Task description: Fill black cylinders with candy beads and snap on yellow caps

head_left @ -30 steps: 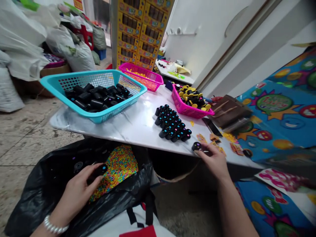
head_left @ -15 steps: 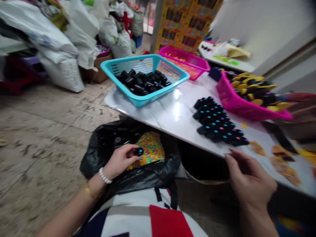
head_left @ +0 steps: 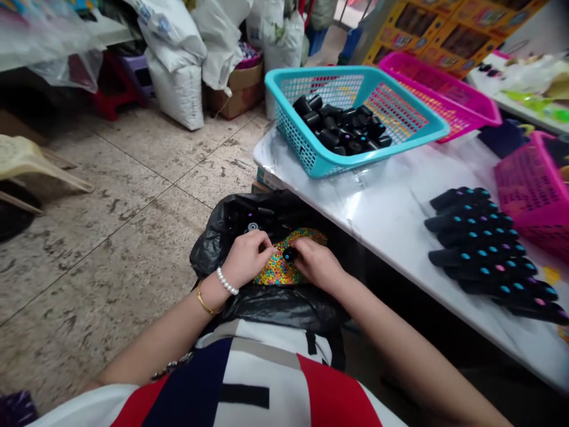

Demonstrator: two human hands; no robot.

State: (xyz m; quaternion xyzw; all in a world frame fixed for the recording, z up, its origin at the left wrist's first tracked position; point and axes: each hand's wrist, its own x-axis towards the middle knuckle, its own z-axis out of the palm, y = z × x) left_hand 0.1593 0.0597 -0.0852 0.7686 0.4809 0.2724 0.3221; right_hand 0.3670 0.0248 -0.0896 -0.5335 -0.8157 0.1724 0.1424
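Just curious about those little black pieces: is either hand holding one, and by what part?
The right hand appears to pinch a small black cylinder by its body at the fingertips. Whether the left hand holds anything cannot be told.

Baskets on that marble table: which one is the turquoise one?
It's the turquoise mesh basket holding black cylinders, at the near end of the marble table. One pink basket sits behind it; another pink basket is cut off at the view's right.

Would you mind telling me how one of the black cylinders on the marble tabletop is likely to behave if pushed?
Lying on its side, the black cylinder would probably roll when pushed. The glossy marble tabletop looks smooth, so it may slide too. It looks like rigid plastic, likely stiff and fairly light.
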